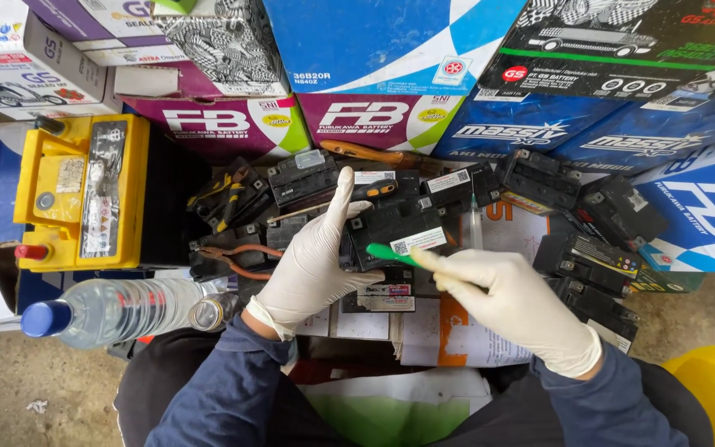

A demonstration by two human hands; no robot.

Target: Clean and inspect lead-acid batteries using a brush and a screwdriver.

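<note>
Bare concrete floor (pixel 10 372); stacked cardboard boxes (pixel 391 50) behind; daylight.

Two gloved hands are in play, the left hand (pixel 312 265) and the right hand (pixel 519 302), and between them one small black battery (pixel 395 228) and one green brush (pixel 391 254). Around them lie at least seven more small black batteries (pixel 539 178); an exact count cannot be told from the clutter. There is one big yellow battery (pixel 84 190), one clear water bottle (pixel 113 310) with a blue cap, one syringe (pixel 474 223), one pair of pliers (pixel 237 261), and roughly ten stacked cartons (pixel 374 120) behind.
</note>
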